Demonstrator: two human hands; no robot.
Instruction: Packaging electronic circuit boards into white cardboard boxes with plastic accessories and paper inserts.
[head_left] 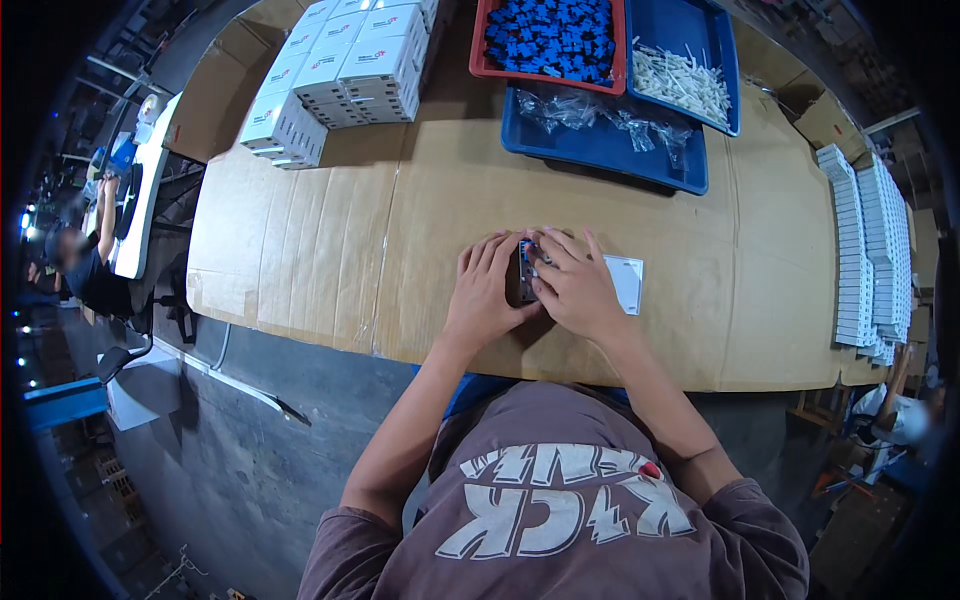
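Near the table's front edge, a small open box [527, 290] stands between my two hands, partly covered by them. Something blue shows inside its far end. My left hand [487, 287] is curled round the box's left side, thumb along the near end. Over the right side and top of the box bends my right hand [582, 293]; its fingertips and thumb meet at the opening, and what they pinch is hidden. A white flat panel [627, 283] sticks out past my right hand; whether it joins the box cannot be seen.
Stacked white boxes [375, 60] stand at the far left. A red tray [622, 45] of blue plastic parts and a blue tray [733, 110] of white plastic pieces sit over another blue tray [600, 165] with clear bags. White stacks [868, 250] line the right edge. Another person [95, 250] works at left.
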